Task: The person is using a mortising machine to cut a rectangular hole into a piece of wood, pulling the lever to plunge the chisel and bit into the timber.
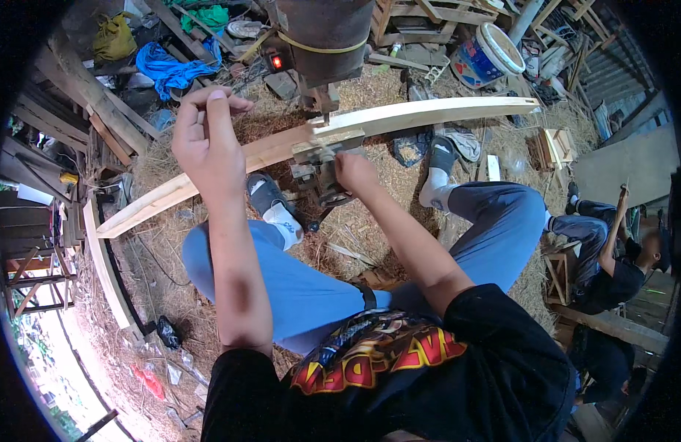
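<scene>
A long pale, slightly curved wooden plank [451, 109] lies across a metal clamp [314, 166] beneath a dark drilling machine [318, 37] with a red-lit switch. Its bit comes down near the plank's middle, over wood shavings. My left hand [211, 140] is raised at the left of the machine, in front of the plank in this view, fingers loosely curled and apart, with no object visible in it. My right hand [359, 173] is closed at the clamp, just below the plank; what exactly its fingers grip is hidden.
My legs straddle the machine on straw-strewn ground. Two people [627, 272] work at the right. A white bucket [480, 59], blue cloth [167, 66], scrap wood [557, 151] and another curved plank [104, 265] lie around. A post and timber pile [97, 96] stand at left.
</scene>
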Tool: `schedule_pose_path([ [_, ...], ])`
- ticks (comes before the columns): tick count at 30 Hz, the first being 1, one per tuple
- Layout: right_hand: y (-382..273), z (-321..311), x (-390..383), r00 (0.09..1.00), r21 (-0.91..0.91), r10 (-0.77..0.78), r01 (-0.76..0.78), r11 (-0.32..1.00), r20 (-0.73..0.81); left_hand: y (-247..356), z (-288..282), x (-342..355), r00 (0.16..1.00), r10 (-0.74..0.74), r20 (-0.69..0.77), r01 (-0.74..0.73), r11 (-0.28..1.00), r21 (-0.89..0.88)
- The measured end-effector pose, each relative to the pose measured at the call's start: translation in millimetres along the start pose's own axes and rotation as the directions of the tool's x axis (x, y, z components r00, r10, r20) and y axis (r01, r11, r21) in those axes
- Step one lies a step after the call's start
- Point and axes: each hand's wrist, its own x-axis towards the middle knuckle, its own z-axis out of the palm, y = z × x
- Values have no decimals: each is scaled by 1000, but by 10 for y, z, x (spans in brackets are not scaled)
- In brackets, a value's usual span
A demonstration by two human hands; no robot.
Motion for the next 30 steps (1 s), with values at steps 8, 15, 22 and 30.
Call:
schedule_pose_path([
  [8, 954, -256, 138, 915, 71, 315, -307, 949, -254, 36, 19, -26, 1000, 4, 6, -5, 1000, 26],
  [15, 172, -32, 117, 986, 97, 160, -155, 983, -43, -5, 53, -33, 999, 3, 32, -5, 999, 47],
  [22, -190, 171, 269, 997, 24, -30, 28, 999, 68, -123, 85, -8, 999, -23, 34, 21, 999, 42],
  [30, 765, -123, 189, 906, 141, 320, -291, 946, -278, -144, 101, -25, 992, -69, 106, 50, 984, 173],
])
